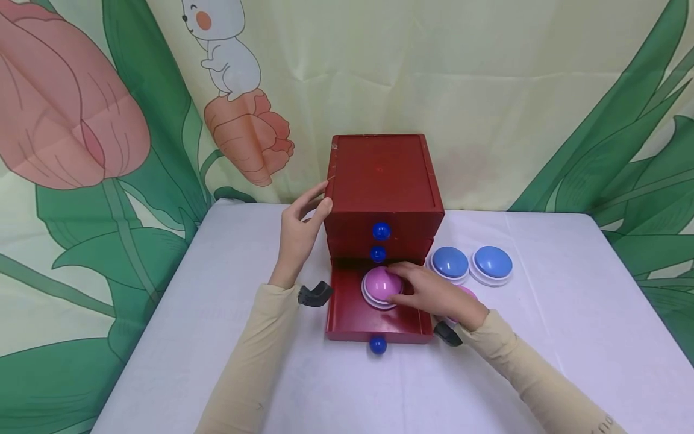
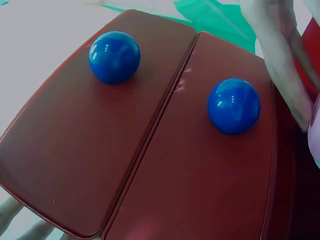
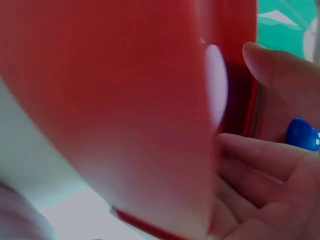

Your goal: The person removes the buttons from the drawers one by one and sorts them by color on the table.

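A small dark-red drawer cabinet (image 1: pixel 379 175) has its bottom drawer (image 1: pixel 347 322) pulled out, while the two upper drawers are closed. In that drawer sits a pink dome-shaped button (image 1: pixel 381 284) on a white base. My right hand (image 1: pixel 434 292) reaches in from the right, thumb and fingers spread at the dome's right side; the right wrist view shows them apart, with the drawer wall hiding part of the button. My left hand (image 1: pixel 300 232) rests against the cabinet's left side with fingers extended. Blue knobs (image 2: pixel 115 57) front the drawers.
Two blue dome buttons (image 1: pixel 450 262) with white bases stand right of the cabinet. Another pink one (image 1: pixel 467 293) is partly hidden behind my right hand. White cloth (image 1: pixel 228 337) covers the table, and a printed curtain (image 1: pixel 488 120) hangs behind it.
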`<action>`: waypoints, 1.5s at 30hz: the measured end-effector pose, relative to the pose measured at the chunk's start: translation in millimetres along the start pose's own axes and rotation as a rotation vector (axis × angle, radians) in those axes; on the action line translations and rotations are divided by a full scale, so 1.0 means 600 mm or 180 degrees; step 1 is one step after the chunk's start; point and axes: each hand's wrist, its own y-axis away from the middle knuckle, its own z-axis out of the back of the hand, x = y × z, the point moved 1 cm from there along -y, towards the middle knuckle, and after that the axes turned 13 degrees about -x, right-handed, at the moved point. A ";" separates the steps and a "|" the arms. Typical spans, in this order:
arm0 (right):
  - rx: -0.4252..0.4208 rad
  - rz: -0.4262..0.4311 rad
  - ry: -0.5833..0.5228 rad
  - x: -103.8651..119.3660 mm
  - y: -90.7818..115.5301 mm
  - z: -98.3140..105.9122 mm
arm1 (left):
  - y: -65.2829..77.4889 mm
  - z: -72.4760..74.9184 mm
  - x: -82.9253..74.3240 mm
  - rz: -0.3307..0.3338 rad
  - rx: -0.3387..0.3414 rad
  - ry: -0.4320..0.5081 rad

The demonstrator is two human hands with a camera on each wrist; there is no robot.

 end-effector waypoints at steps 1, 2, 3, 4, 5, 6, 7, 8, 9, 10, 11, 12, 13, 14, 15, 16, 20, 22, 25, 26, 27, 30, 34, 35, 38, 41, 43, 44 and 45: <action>-0.0012 0.0019 0.0032 0.000 -0.001 -0.002 | 0.000 0.000 0.000 -0.0001 0.0003 -0.0005; -0.0022 0.0034 0.0062 -0.001 -0.001 -0.003 | 0.000 0.000 0.000 -0.0001 0.0005 -0.0007; -0.0027 0.0039 0.0091 -0.001 -0.002 -0.004 | 0.000 0.000 0.000 -0.0002 0.0007 -0.0010; -0.0031 0.0041 0.0107 -0.001 -0.002 -0.005 | -0.001 0.000 -0.001 -0.0003 0.0008 -0.0011; -0.0036 0.0043 0.0117 -0.001 -0.003 -0.006 | -0.001 0.000 -0.001 -0.0001 0.0006 -0.0010; -0.0042 0.0042 0.0126 -0.001 -0.003 -0.006 | -0.001 0.001 -0.001 0.0000 0.0006 -0.0005; -0.0050 0.0054 0.0135 -0.001 -0.004 -0.007 | 0.000 0.001 -0.001 0.0001 0.0003 -0.0003; -0.0061 0.0069 0.0148 -0.001 -0.004 -0.008 | 0.000 0.001 -0.001 0.0001 -0.0001 0.0001; -0.0074 0.0080 0.0155 -0.001 -0.004 -0.009 | -0.001 0.001 -0.001 0.0002 -0.0004 0.0000; -0.0094 0.0102 0.0174 -0.001 -0.004 -0.010 | 0.000 0.001 -0.001 0.0002 -0.0005 -0.0002; -0.0119 0.0132 0.0201 -0.002 -0.004 -0.012 | -0.001 0.001 -0.001 0.0001 -0.0006 -0.0004; -0.0142 0.0146 0.0218 -0.003 -0.004 -0.014 | -0.001 0.001 -0.001 -0.0001 -0.0004 -0.0005; -0.0168 0.0159 0.0243 -0.004 -0.004 -0.016 | -0.001 0.001 -0.001 -0.0002 -0.0003 -0.0010; -0.0198 0.0169 0.0275 -0.005 -0.003 -0.019 | -0.001 0.001 -0.001 -0.0005 0.0000 -0.0012; -0.0231 0.0181 0.0309 -0.006 -0.003 -0.022 | -0.001 0.000 -0.001 -0.0008 0.0003 -0.0014; -0.0269 0.0204 0.0350 -0.007 -0.003 -0.025 | -0.001 0.000 -0.001 -0.0011 0.0005 -0.0013; -0.0414 0.0249 0.0498 -0.011 -0.002 -0.036 | 0.000 0.000 -0.001 -0.0014 0.0007 -0.0001; -0.0475 0.0253 0.0564 -0.011 -0.002 -0.039 | 0.000 0.000 0.000 -0.0007 0.0003 -0.0005; -0.0543 0.0261 0.0670 -0.011 -0.001 -0.044 | 0.001 0.000 0.000 0.0004 -0.0004 -0.0016; -0.0569 0.0265 0.0694 -0.011 -0.001 -0.046 | 0.001 0.000 0.000 0.0005 -0.0007 -0.0022; -0.0593 0.0271 0.0717 -0.011 0.000 -0.047 | 0.001 0.000 0.000 0.0006 -0.0008 -0.0025; -0.0661 0.0299 0.0747 -0.013 0.000 -0.049 | 0.001 0.000 0.000 0.0007 -0.0006 -0.0028; -0.0749 0.0324 0.0698 -0.014 0.000 -0.050 | 0.001 0.000 0.000 0.0015 -0.0004 -0.0027; -0.0770 0.0335 0.0684 -0.014 0.000 -0.050 | 0.001 0.000 0.000 0.0017 -0.0004 -0.0026; -0.0839 0.0369 0.0626 -0.014 0.000 -0.050 | 0.001 0.000 0.000 0.0019 0.0001 -0.0023; -0.0882 0.0384 0.0538 -0.014 0.001 -0.049 | 0.001 0.000 -0.002 0.0014 0.0007 -0.0024; -0.0891 0.0374 0.0442 -0.013 0.002 -0.047 | 0.001 0.000 -0.002 0.0015 0.0009 -0.0032; -0.0889 0.0361 0.0391 -0.013 0.003 -0.046 | 0.001 0.000 -0.003 0.0019 0.0007 -0.0037; -0.0890 0.0355 0.0344 -0.013 0.004 -0.045 | 0.001 0.000 -0.003 0.0022 0.0006 -0.0041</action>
